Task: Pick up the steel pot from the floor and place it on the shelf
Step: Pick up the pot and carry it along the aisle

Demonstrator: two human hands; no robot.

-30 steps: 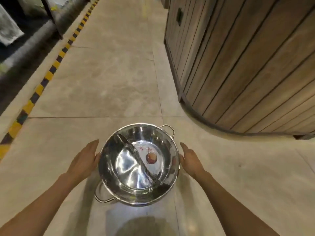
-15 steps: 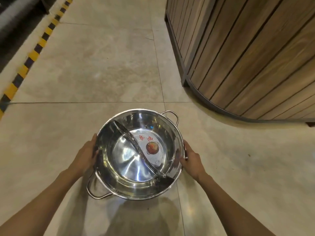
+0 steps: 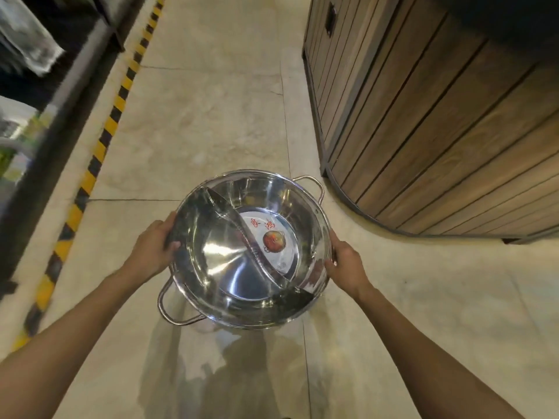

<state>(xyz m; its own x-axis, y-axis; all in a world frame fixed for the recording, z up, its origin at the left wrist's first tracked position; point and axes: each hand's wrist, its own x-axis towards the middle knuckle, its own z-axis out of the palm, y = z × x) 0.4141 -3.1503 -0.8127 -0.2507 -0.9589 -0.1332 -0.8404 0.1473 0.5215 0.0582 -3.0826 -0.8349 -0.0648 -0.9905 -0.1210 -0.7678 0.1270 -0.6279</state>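
The steel pot is a shiny round pot with a curved divider across its middle, a round label with a red picture inside, and two wire loop handles. It is held up off the tiled floor, its shadow lying below it. My left hand grips the pot's left rim with the thumb over the edge. My right hand grips the right rim. A dark shelf unit runs along the left edge, blurred.
A curved wooden slatted counter fills the right side, close to the pot's far handle. A yellow and black striped strip runs along the floor on the left, beside the dark shelving. Beige floor tiles stretch ahead.
My hands went from beside the pot to gripping its rim, and the pot has risen off the floor. The view has swung left, bringing the shelving into sight.
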